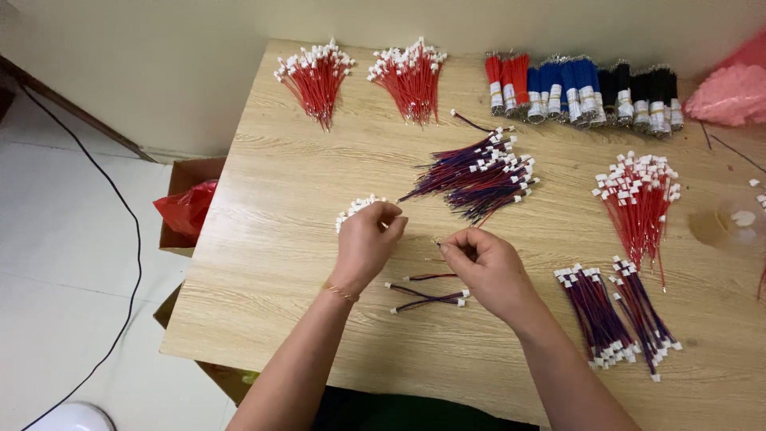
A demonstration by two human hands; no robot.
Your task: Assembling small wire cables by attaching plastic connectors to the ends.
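- Pale wood-grain tabletop (279, 263) carries my sorted stock, each kind in its own heap so I can reach it without hunting.
- My left hand (365, 243) is closed around a bunch of white connector housings (355, 207), fingertips pinched together at the top, seemingly to offer one forward.
- My right hand (487, 267) is pinched shut on what looks like a thin wire end (438, 243); it is too small to be sure.
- Finished-looking red-and-blue leads (427, 298) lie just below my hands, near the table's front edge.
- The loose pile of red-and-blue leads (479, 174) sits just beyond my hands.
- Red wire fans (317, 73) lie along the far edge, another red bunch (638, 203) to the right.
- Banded bundles (582, 94) in red, blue and black stand in a row, each wrapped with a pale label strip.
- A pink bag (730, 88) sits at the far right corner; a cardboard box with a red bag (187, 209) stands on the floor.
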